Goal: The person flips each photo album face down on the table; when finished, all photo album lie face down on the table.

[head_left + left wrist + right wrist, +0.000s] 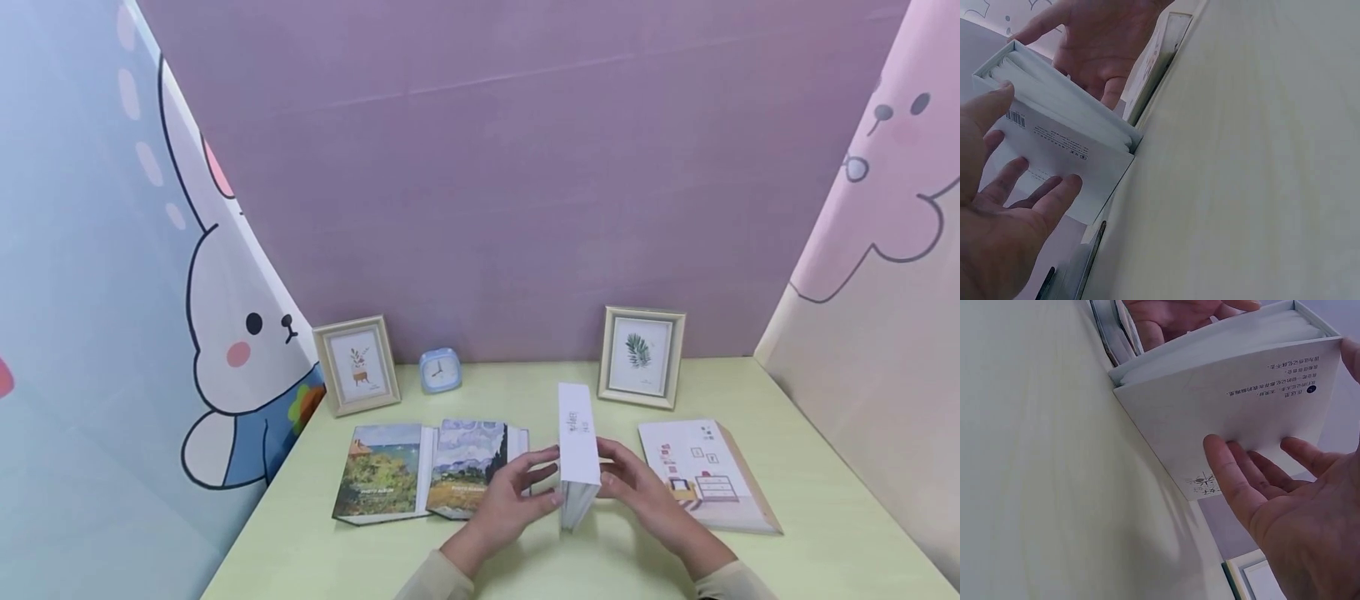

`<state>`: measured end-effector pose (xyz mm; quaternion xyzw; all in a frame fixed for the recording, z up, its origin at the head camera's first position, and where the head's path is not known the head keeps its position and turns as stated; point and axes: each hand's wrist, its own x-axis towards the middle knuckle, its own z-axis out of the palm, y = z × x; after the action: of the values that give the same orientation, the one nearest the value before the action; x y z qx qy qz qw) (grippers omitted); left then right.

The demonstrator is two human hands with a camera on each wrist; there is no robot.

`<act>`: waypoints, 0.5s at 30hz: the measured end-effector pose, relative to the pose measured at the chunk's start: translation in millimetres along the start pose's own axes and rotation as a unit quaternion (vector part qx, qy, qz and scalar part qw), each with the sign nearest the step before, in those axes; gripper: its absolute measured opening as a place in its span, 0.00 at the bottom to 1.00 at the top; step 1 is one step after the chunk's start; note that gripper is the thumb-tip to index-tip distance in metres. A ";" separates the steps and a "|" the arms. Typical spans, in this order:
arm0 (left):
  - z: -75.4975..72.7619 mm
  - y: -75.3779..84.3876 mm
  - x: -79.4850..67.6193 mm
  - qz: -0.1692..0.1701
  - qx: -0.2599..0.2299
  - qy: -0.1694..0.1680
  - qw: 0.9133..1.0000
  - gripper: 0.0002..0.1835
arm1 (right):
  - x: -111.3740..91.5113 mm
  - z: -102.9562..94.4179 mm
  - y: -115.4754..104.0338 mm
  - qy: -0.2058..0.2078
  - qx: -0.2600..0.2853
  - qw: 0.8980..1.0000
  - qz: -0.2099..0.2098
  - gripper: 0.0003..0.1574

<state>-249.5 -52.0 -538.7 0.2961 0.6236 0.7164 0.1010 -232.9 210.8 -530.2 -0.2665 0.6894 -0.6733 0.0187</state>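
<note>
A thick white photo album stands on its long open edge, spine up, with its page ends facing me. My left hand is at its left side; in the left wrist view the fingertips touch the cover with a barcode, and the thumb lies near the page ends. On the opposite side, my right hand has slightly bent fingers touching the cover with printed text. Right of that hand lies an illustrated album. A landscape-painting photo album lies partly behind the left hand.
Another painted photo album lies at the left. Along the back stand a framed plant picture, a small blue clock and a framed leaf picture. A purple panel rises behind the pale green table.
</note>
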 end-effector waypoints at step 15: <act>7.5 -7.0 2.0 -0.030 0.025 -0.010 0.999 0.33 | 0.7 -3.3 -7.9 0.093 -0.025 0.995 -0.022 0.32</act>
<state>-248.6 -43.3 -544.4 0.2866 0.6492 0.6941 0.1209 -232.1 214.0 -522.3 -0.2181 0.6987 -0.6781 -0.0667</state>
